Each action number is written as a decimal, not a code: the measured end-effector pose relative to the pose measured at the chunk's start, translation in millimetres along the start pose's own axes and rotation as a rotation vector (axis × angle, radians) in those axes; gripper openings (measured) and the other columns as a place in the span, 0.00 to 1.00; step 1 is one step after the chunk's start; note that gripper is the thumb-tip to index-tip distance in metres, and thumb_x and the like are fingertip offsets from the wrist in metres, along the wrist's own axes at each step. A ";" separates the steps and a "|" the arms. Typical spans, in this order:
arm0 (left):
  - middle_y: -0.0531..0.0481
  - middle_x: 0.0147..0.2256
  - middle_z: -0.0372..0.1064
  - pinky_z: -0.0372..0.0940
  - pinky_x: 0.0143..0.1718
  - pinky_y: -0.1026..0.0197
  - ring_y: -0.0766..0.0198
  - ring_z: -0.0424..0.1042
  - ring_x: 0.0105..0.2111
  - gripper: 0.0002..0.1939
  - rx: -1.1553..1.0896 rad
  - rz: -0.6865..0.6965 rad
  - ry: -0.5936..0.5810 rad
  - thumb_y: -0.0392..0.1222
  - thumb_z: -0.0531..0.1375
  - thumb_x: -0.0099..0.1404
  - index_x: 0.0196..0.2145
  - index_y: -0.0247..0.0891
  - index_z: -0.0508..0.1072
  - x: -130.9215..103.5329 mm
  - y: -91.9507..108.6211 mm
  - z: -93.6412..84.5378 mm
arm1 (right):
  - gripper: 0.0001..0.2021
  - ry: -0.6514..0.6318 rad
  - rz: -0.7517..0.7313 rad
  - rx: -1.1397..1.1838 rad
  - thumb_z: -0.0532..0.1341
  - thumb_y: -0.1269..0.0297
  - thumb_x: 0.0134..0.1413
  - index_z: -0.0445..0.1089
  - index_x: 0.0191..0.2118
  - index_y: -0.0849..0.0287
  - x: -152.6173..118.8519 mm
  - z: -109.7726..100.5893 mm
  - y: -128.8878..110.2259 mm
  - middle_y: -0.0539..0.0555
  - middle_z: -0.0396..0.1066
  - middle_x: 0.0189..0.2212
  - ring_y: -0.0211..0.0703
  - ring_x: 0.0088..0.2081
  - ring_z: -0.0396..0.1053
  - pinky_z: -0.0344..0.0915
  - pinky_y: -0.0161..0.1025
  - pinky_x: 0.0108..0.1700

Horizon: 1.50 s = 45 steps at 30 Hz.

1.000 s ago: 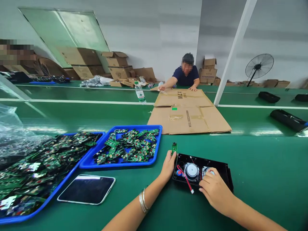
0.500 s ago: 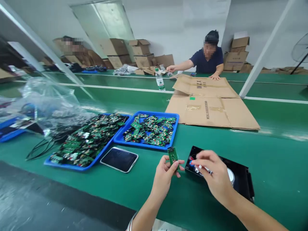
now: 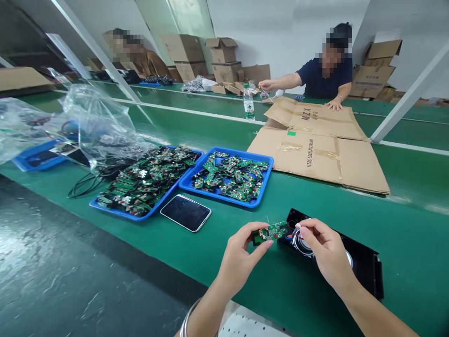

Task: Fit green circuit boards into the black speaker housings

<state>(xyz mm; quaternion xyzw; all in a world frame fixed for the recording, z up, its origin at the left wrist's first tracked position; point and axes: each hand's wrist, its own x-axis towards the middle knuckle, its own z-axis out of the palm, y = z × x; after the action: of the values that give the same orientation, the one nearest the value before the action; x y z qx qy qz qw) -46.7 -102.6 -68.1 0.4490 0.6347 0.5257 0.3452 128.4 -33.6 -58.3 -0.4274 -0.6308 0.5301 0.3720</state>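
Bracelet: on your left wrist, at the bottom edge of the view.
Left hand: your left hand is nearly closed, thumb and fingers pinching the near end of a circuit board.
Circuit board: held above the green table, component side showing, its far end just beside your other fingertips; you cannot tell whether they touch.
Right hand: your right hand has thumb and fingertips drawn together on thin wires, over the housing.
Black housing: the open housing lies on the table beneath your right hand, a round speaker inside it.
Phone: the phone lies flat to your left, near the trays.
Blue trays: the left tray and right tray sit side by side, both heaped with boards.
Clear plastic: a bag lies behind the left tray.
Cardboard: a flattened carton spreads beyond the housing.
Bottle: the bottle stands left of the carton.
Co-worker: a person in a dark top leans over the carton's far end, one hand on it.
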 end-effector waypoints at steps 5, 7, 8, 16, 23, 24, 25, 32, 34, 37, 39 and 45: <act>0.48 0.37 0.74 0.68 0.38 0.59 0.56 0.72 0.36 0.14 0.110 0.076 0.024 0.42 0.64 0.53 0.39 0.43 0.75 -5.9 6.3 -2.7 | 0.11 -0.107 -0.183 -0.292 0.54 0.58 0.58 0.70 0.32 0.57 -7.3 1.7 1.1 0.51 0.70 0.27 0.38 0.27 0.64 0.59 0.34 0.28; 0.48 0.38 0.73 0.69 0.37 0.61 0.57 0.72 0.36 0.15 0.063 0.091 -0.005 0.41 0.64 0.52 0.40 0.43 0.75 -6.1 5.5 -1.5 | 0.11 -0.148 -0.244 -0.351 0.53 0.60 0.59 0.69 0.30 0.57 -9.1 3.3 0.9 0.50 0.68 0.25 0.37 0.26 0.62 0.58 0.34 0.29; 0.48 0.38 0.73 0.69 0.36 0.62 0.58 0.72 0.36 0.15 0.026 0.087 -0.015 0.41 0.65 0.52 0.40 0.42 0.74 -5.7 4.9 -0.7 | 0.11 -0.166 -0.263 -0.366 0.52 0.61 0.60 0.69 0.30 0.56 -9.5 3.8 0.6 0.49 0.67 0.24 0.37 0.26 0.61 0.57 0.35 0.29; 0.49 0.34 0.72 0.70 0.33 0.64 0.61 0.73 0.33 0.10 -0.097 0.075 0.087 0.39 0.64 0.54 0.36 0.39 0.71 -10.7 -0.6 13.3 | 0.08 -0.064 -0.512 -0.435 0.54 0.71 0.57 0.64 0.27 0.58 -7.0 7.3 0.0 0.46 0.59 0.18 0.35 0.23 0.56 0.56 0.37 0.32; 0.49 0.43 0.72 0.70 0.41 0.63 0.60 0.71 0.44 0.10 -0.046 0.228 0.112 0.33 0.58 0.60 0.40 0.42 0.67 -26.5 -10.9 31.8 | 0.10 0.014 -0.724 -0.581 0.53 0.76 0.57 0.62 0.25 0.60 -9.2 18.6 3.3 0.46 0.55 0.18 0.34 0.23 0.52 0.53 0.37 0.33; 0.49 0.43 0.72 0.70 0.42 0.63 0.60 0.71 0.44 0.12 -0.013 0.246 0.104 0.32 0.58 0.61 0.42 0.42 0.67 -26.5 -9.2 31.9 | 0.11 0.018 -0.728 -0.586 0.53 0.76 0.57 0.63 0.25 0.60 -9.5 18.7 3.9 0.47 0.55 0.19 0.34 0.23 0.52 0.52 0.37 0.33; 0.50 0.43 0.72 0.70 0.42 0.64 0.60 0.72 0.44 0.14 0.039 0.265 0.101 0.32 0.58 0.61 0.44 0.43 0.67 -25.9 -6.9 31.6 | 0.11 0.018 -0.732 -0.590 0.53 0.76 0.57 0.63 0.25 0.60 -9.7 18.4 4.6 0.47 0.56 0.19 0.34 0.24 0.52 0.52 0.37 0.33; 0.48 0.44 0.72 0.70 0.43 0.65 0.60 0.73 0.41 0.18 0.241 0.500 0.109 0.26 0.57 0.59 0.46 0.40 0.70 -21.0 -1.2 29.6 | 0.10 0.064 -0.788 -0.626 0.53 0.76 0.57 0.64 0.27 0.61 -8.7 15.7 7.4 0.48 0.59 0.20 0.34 0.24 0.54 0.52 0.38 0.33; 0.48 0.44 0.72 0.69 0.44 0.65 0.61 0.73 0.42 0.19 0.224 0.514 0.107 0.25 0.57 0.58 0.45 0.40 0.70 -22.3 -4.1 30.5 | 0.09 0.056 -0.800 -0.639 0.53 0.76 0.57 0.64 0.27 0.61 -8.2 14.7 7.0 0.48 0.59 0.20 0.34 0.24 0.55 0.52 0.38 0.33; 0.49 0.45 0.71 0.69 0.46 0.64 0.61 0.72 0.44 0.19 0.153 0.455 0.078 0.25 0.57 0.58 0.45 0.42 0.69 -24.6 -6.6 32.2 | 0.09 0.040 -0.806 -0.674 0.53 0.76 0.57 0.64 0.28 0.61 -7.5 13.4 7.7 0.48 0.60 0.20 0.35 0.24 0.54 0.52 0.38 0.34; 0.49 0.47 0.70 0.68 0.47 0.62 0.60 0.70 0.46 0.19 0.059 0.393 0.049 0.26 0.57 0.59 0.45 0.43 0.69 -25.3 -5.6 33.1 | 0.08 0.040 -0.821 -0.689 0.53 0.77 0.57 0.64 0.28 0.62 -7.4 13.2 9.4 0.48 0.60 0.20 0.35 0.24 0.54 0.52 0.39 0.33; 0.54 0.43 0.73 0.66 0.47 0.69 0.66 0.70 0.46 0.13 -0.258 0.209 0.030 0.28 0.57 0.61 0.40 0.45 0.72 -23.9 3.6 36.9 | 0.06 0.066 -0.840 -0.664 0.54 0.77 0.56 0.65 0.32 0.63 -7.8 14.9 12.0 0.49 0.61 0.21 0.34 0.25 0.54 0.54 0.39 0.33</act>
<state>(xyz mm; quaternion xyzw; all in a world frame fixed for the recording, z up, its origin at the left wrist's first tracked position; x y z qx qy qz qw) -3.8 -111.5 -73.1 0.4565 0.5168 0.6427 0.3338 119.2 -45.2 -72.6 -0.2490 -0.8693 0.0940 0.4166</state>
